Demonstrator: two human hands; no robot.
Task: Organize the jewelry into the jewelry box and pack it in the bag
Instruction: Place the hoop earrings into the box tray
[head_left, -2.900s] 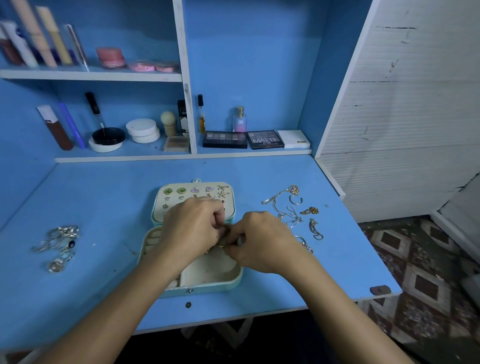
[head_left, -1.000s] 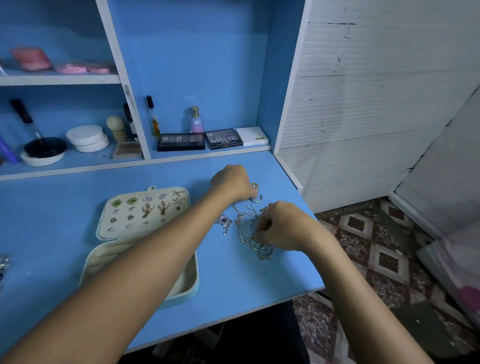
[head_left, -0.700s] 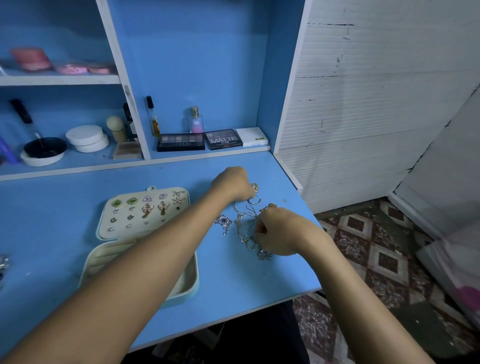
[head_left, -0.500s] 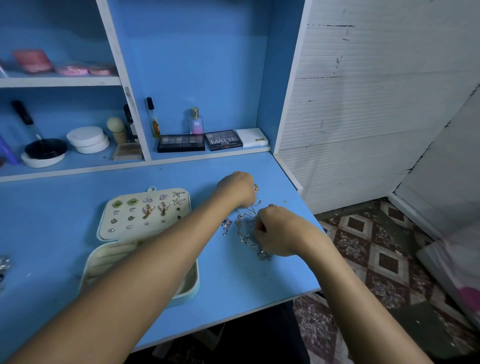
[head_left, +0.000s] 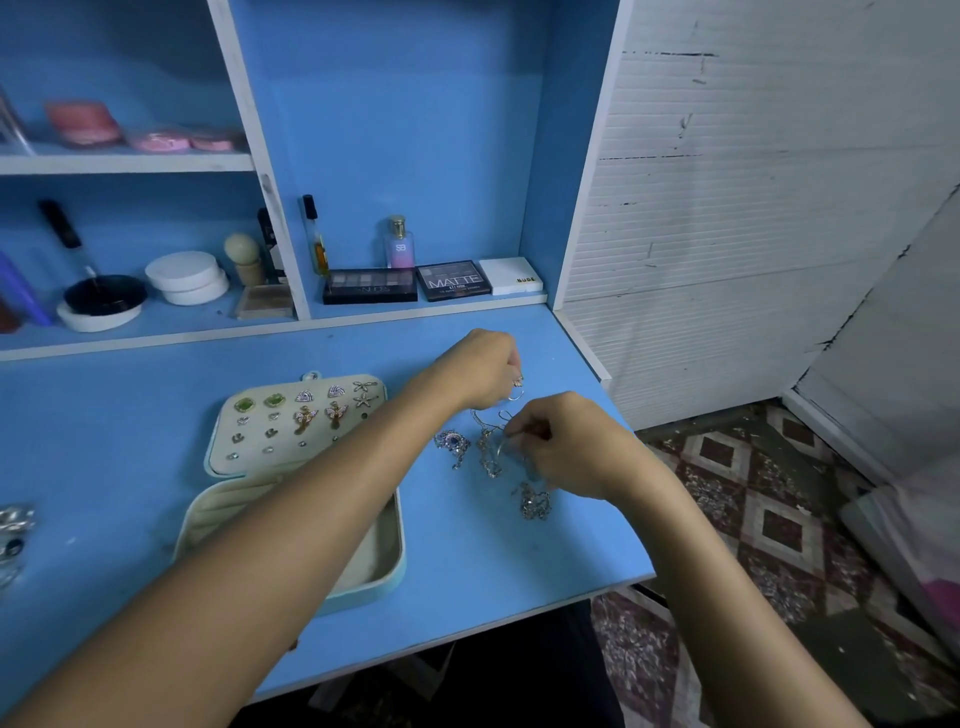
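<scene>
Your left hand (head_left: 483, 371) curls its grip round a small gold ring (head_left: 517, 383) at the far end of the chains (head_left: 488, 441). Your right hand (head_left: 566, 441) pinches a strand of those tangled chains, which lie on the blue bench (head_left: 130, 415) just right of the open jewelry box (head_left: 291, 467), earrings (head_left: 304, 415) pinned in its lid.

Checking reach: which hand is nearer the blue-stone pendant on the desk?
Left. The left hand sits just behind the blue-stone pendant; the right hand is off to its right, across the tangled chains.
</scene>
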